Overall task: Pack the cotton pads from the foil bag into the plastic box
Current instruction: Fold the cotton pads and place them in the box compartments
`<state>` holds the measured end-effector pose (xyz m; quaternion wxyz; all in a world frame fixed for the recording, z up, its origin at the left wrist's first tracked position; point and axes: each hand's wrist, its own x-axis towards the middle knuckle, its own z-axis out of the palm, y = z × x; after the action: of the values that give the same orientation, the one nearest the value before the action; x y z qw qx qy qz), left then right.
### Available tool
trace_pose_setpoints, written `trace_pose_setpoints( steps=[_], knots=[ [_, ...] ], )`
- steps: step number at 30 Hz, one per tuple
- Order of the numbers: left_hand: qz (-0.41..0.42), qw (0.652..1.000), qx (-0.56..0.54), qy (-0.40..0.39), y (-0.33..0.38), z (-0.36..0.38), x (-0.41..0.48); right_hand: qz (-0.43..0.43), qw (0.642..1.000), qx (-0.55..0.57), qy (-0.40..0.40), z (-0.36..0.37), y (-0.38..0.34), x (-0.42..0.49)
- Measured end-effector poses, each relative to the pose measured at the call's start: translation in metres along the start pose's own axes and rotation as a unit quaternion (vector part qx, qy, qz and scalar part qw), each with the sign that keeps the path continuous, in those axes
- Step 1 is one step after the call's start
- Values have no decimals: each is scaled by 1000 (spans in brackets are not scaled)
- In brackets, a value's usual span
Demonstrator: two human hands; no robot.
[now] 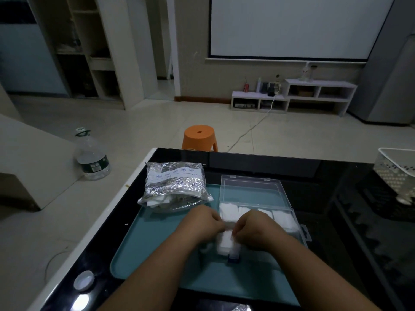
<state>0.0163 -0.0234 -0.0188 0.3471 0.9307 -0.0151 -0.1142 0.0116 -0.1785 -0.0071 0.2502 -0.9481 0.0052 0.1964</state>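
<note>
A crinkled silver foil bag [174, 186] lies on the teal tray [157, 254], its open mouth toward me with white pads showing inside. To its right stands the clear plastic box [253, 191] with its lid folded back; several white cotton pads [284, 217] fill its far row. My left hand [202, 221] and my right hand [253, 225] meet over the box's near-left corner, fingers curled, both holding a stack of cotton pads [225, 241] there.
The tray sits on a black glass table [336, 209]. A white bottle cap [84, 280] lies near the front left edge, a white perforated basket [397, 171] at the right. An orange stool [199, 138] and a large water bottle [93, 158] stand on the floor.
</note>
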Motion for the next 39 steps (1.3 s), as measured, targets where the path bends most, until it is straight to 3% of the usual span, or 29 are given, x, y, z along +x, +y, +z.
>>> trace_pose_setpoints(
  steps=[6, 12, 16, 19, 23, 27, 29, 33, 39],
  knots=[
    [-21, 986, -139, 93, -12, -24, 7, -30, 995, 61, 71, -16, -5, 5],
    [38, 974, 8, 221, -19, -44, 10, -64, 983, 117, 128, -4, -19, 16],
    [16, 957, 87, 276, -35, -61, 19, -95, 980, 118, 133, 5, -38, 30],
    [-40, 952, 121, 279, -53, -74, 24, -116, 981, 83, 133, 9, -48, 39],
    [-102, 954, 75, 271, -77, -87, 31, -145, 981, -29, 127, 8, -67, 53],
    [-152, 968, 11, 199, -88, -93, 33, -127, 978, -159, 34, 13, -81, 66],
    [-160, 966, -47, 198, -91, -95, 32, -133, 981, -144, 3, 20, -87, 68],
    [-194, 943, -149, 225, -93, -101, 33, -144, 987, -70, 19, 27, -94, 65],
    [-210, 926, -266, 167, -103, -96, 33, -164, 984, -63, -26, 32, -100, 55]
  ],
)
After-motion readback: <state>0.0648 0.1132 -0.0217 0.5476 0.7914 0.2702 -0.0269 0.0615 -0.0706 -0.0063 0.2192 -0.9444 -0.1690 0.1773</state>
